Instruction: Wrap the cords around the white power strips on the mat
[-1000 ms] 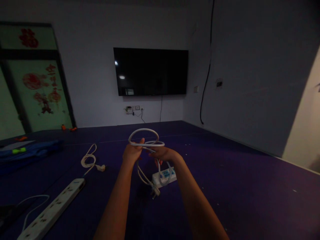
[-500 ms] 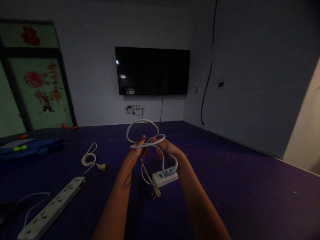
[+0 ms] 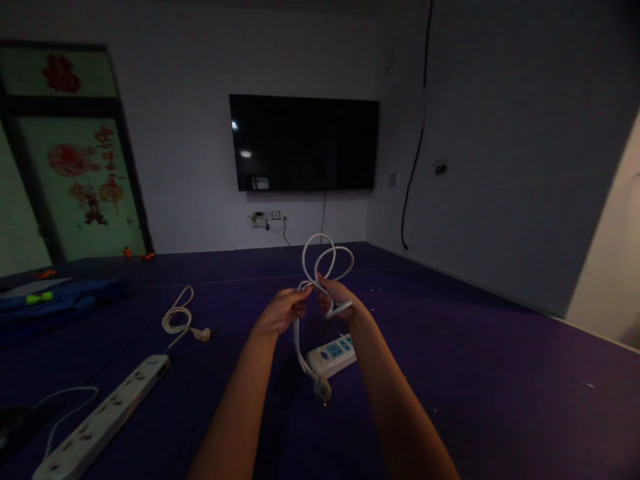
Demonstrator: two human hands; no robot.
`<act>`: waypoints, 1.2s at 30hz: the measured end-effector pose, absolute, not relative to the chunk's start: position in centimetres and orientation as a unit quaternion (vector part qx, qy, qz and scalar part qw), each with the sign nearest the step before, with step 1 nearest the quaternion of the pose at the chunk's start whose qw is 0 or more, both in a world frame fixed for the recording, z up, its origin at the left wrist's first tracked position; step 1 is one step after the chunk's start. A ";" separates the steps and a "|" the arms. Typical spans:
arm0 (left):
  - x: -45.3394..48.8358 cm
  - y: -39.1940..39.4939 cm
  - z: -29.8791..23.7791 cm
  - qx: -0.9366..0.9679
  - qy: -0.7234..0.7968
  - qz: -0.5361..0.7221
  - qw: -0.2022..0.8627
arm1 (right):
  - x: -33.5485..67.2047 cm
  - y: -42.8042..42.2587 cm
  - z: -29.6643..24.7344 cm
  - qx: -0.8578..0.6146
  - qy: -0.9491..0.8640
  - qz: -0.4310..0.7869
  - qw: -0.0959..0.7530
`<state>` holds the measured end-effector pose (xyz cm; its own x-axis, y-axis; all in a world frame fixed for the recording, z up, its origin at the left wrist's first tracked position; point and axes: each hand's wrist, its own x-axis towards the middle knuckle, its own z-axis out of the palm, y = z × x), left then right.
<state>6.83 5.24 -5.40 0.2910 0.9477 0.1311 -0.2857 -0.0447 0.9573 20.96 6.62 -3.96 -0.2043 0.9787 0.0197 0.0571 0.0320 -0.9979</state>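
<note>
Both hands grip a white power cord (image 3: 320, 257) whose loops rise above my fingers. My left hand (image 3: 283, 310) is closed round the gathered strands, thumb on top. My right hand (image 3: 340, 297) pinches the cord at the base of the loops, just right of the left one. Strands hang from my left hand down to the cord's plug (image 3: 323, 389), which dangles just below. Behind it, a white power strip (image 3: 333, 355) with blue socket faces lies on the purple surface, its right end hidden by my right forearm.
A longer white power strip (image 3: 105, 417) lies at the lower left, its coiled cord (image 3: 175, 320) beyond it. Blue cloth (image 3: 85, 293) sits at the far left. A television (image 3: 305, 143) hangs on the back wall; a black cable (image 3: 415, 167) dangles by the right wall.
The cord loops have turned more upright and shifted right. My left hand has closed round the strands, and my right hand now pinches the loops' base. The plug swung slightly right.
</note>
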 end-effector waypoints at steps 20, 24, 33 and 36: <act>6.8 5.1 -4.5 0.409 0.337 0.525 0.666 | 22.6 5.2 -2.5 -0.410 -0.793 0.341 0.295; 6.7 5.2 -4.5 0.401 0.314 0.503 0.699 | 22.9 5.3 -2.5 -0.392 -0.798 0.350 0.294; 6.6 5.5 -4.9 0.406 0.337 0.508 0.681 | 22.8 4.0 -1.5 -0.426 -0.763 0.258 0.411; 6.5 5.3 -4.8 0.418 0.346 0.495 0.679 | 23.0 4.0 -1.7 -0.398 -0.801 0.241 0.377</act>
